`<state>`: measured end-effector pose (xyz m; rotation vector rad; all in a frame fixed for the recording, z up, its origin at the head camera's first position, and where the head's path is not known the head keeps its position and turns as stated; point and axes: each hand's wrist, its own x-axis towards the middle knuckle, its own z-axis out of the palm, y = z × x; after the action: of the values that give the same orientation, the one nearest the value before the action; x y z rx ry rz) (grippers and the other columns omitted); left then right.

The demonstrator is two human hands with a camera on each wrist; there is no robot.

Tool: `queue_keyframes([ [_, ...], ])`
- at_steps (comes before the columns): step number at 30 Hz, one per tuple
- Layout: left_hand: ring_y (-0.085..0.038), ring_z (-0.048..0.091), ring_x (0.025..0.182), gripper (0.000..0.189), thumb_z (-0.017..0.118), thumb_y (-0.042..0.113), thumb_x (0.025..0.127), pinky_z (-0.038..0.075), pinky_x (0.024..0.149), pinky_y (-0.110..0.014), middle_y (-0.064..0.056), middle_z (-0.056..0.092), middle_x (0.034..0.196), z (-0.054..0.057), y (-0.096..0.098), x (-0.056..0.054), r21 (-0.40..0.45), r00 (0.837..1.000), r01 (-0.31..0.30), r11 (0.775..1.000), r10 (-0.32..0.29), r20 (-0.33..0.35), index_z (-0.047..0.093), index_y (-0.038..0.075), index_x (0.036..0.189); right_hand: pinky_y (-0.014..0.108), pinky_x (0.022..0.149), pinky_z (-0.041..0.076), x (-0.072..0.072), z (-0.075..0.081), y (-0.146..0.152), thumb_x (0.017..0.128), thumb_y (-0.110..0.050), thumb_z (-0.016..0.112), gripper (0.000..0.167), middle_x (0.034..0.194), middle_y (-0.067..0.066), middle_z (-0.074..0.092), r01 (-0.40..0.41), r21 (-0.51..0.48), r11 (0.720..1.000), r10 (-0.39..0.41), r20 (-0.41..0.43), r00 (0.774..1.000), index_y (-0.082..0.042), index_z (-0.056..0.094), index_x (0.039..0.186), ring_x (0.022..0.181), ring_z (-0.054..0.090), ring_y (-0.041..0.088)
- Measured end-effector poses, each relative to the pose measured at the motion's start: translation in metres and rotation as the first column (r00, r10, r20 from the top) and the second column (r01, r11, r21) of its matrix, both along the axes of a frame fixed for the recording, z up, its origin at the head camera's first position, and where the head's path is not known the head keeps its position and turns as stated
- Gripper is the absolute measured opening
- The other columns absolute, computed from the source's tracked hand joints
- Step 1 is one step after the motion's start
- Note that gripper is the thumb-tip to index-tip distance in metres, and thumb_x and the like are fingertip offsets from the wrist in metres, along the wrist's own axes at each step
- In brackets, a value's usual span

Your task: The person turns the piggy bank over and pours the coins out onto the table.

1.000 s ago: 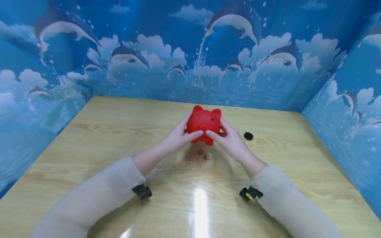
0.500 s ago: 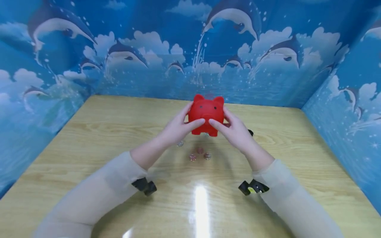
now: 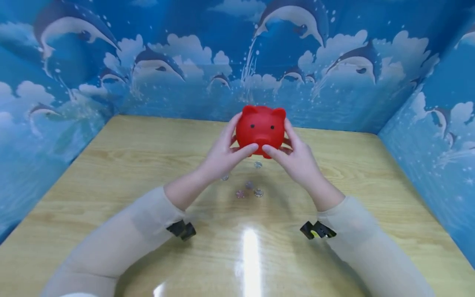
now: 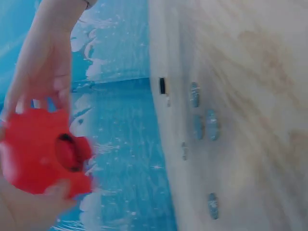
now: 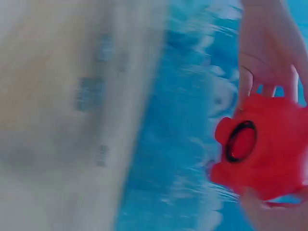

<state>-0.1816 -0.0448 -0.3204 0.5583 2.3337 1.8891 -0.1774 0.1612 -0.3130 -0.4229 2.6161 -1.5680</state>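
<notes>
A red piggy bank (image 3: 261, 130) is held up above the table, its face toward me. My left hand (image 3: 222, 150) grips its left side and my right hand (image 3: 300, 159) its right side, with both thumbs across the lower front near the snout. In the right wrist view, a round opening with a black rim (image 5: 241, 141) shows in the underside. Below the bank, several small shiny discs, like coins or gems, lie on the table; one clear disc (image 3: 258, 192) and one pinkish disc (image 3: 240, 194) are nearest me.
The wooden table (image 3: 148, 165) is walled at the back and sides by blue dolphin-print sheeting (image 3: 178, 95). A small black piece (image 4: 162, 85) lies on the table in the left wrist view; my right hand hides it in the head view.
Both hands have lifted the piggy bank higher. More shiny discs have come into view on the table beneath it. The black piece has gone out of sight behind my right hand.
</notes>
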Motion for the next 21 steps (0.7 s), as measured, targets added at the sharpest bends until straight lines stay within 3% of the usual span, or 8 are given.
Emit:
queue_keyframes([
  [4, -0.026, 0.039, 0.124, 0.083, 0.066, 0.038, 0.085, 0.051, 0.083, -0.042, -0.004, 0.035, 0.142, -0.016, -0.004, -0.001, -0.152, 0.975, 0.013, 0.988, 0.022, 0.222, 0.017, 0.022, 0.149, 0.045, 0.091, 0.046, -0.004, -0.021, 0.001, 0.085, -0.053, 0.059, 0.08, 0.146, 0.004, 0.034, -0.078, 0.096, 0.992, 0.061, 0.171, 0.983, -0.028, 0.02, 0.149, 0.126, 0.04, 0.031],
  [6, -0.028, 0.038, 0.124, 0.084, 0.067, 0.037, 0.085, 0.05, 0.085, -0.044, -0.005, 0.034, 0.143, -0.021, -0.004, 0.0, -0.16, 0.965, 0.022, 0.987, 0.02, 0.26, 0.015, 0.021, 0.15, 0.044, 0.091, 0.046, -0.004, -0.026, 0.001, 0.085, -0.052, 0.06, 0.079, 0.146, 0.004, 0.035, -0.083, 0.105, 0.991, 0.063, 0.179, 0.982, -0.026, 0.022, 0.149, 0.124, 0.042, 0.031],
  [8, -0.027, 0.04, 0.122, 0.084, 0.068, 0.035, 0.084, 0.051, 0.083, -0.042, -0.002, 0.035, 0.141, -0.021, -0.003, 0.001, -0.1, 0.977, 0.003, 0.995, 0.018, 0.211, 0.016, 0.023, 0.149, 0.043, 0.088, 0.049, -0.002, -0.025, 0.0, 0.084, -0.05, 0.062, 0.078, 0.144, 0.002, 0.037, -0.062, 0.075, 0.995, 0.053, 0.121, 0.991, -0.028, 0.023, 0.148, 0.12, 0.047, 0.031],
  [11, -0.022, 0.04, 0.122, 0.083, 0.07, 0.028, 0.084, 0.05, 0.085, -0.038, 0.002, 0.034, 0.141, -0.015, -0.001, 0.003, 0.002, 1.0, -0.015, 1.0, 0.015, 0.008, 0.017, 0.024, 0.148, 0.041, 0.088, 0.049, 0.003, -0.018, -0.005, 0.082, -0.046, 0.067, 0.081, 0.144, -0.001, 0.037, 0.001, 0.005, 1.0, -0.001, -0.063, 0.998, -0.03, 0.023, 0.148, 0.121, 0.046, 0.026],
  [14, -0.019, 0.038, 0.124, 0.083, 0.07, 0.022, 0.084, 0.05, 0.086, -0.036, 0.003, 0.031, 0.143, -0.007, -0.002, 0.003, 0.043, 0.992, 0.001, 0.999, 0.004, -0.128, 0.018, 0.025, 0.148, 0.041, 0.092, 0.046, 0.008, -0.012, -0.01, 0.082, -0.039, 0.07, 0.085, 0.147, -0.003, 0.031, 0.036, -0.055, 0.998, -0.044, -0.167, 0.985, -0.03, 0.019, 0.149, 0.124, 0.041, 0.024],
  [17, -0.022, 0.037, 0.126, 0.082, 0.068, 0.028, 0.086, 0.049, 0.087, -0.04, 0.0, 0.031, 0.145, -0.008, -0.005, -0.001, -0.046, 1.0, 0.007, 0.999, -0.007, 0.002, 0.016, 0.024, 0.15, 0.042, 0.092, 0.046, 0.005, -0.017, -0.01, 0.084, -0.043, 0.066, 0.081, 0.148, -0.002, 0.03, 0.025, -0.056, 0.998, -0.028, -0.056, 0.998, -0.031, 0.019, 0.149, 0.123, 0.044, 0.027],
  [19, -0.024, 0.037, 0.125, 0.082, 0.067, 0.034, 0.086, 0.049, 0.086, -0.044, -0.001, 0.034, 0.143, -0.015, -0.006, -0.004, -0.101, 0.99, 0.019, 0.995, -0.005, 0.14, 0.017, 0.025, 0.15, 0.042, 0.089, 0.048, 0.004, -0.024, -0.009, 0.084, -0.049, 0.063, 0.08, 0.148, -0.002, 0.03, 0.019, -0.02, 1.0, -0.018, 0.06, 0.998, -0.031, 0.019, 0.149, 0.12, 0.047, 0.03],
  [21, -0.024, 0.035, 0.126, 0.084, 0.067, 0.038, 0.085, 0.048, 0.088, -0.045, -0.001, 0.033, 0.144, -0.022, -0.007, -0.005, -0.15, 0.976, 0.022, 0.988, 0.011, 0.217, 0.016, 0.024, 0.15, 0.041, 0.087, 0.049, 0.002, -0.03, -0.008, 0.083, -0.052, 0.062, 0.081, 0.147, -0.001, 0.033, 0.006, 0.001, 1.0, -0.007, 0.126, 0.992, -0.031, 0.019, 0.149, 0.118, 0.05, 0.031],
])
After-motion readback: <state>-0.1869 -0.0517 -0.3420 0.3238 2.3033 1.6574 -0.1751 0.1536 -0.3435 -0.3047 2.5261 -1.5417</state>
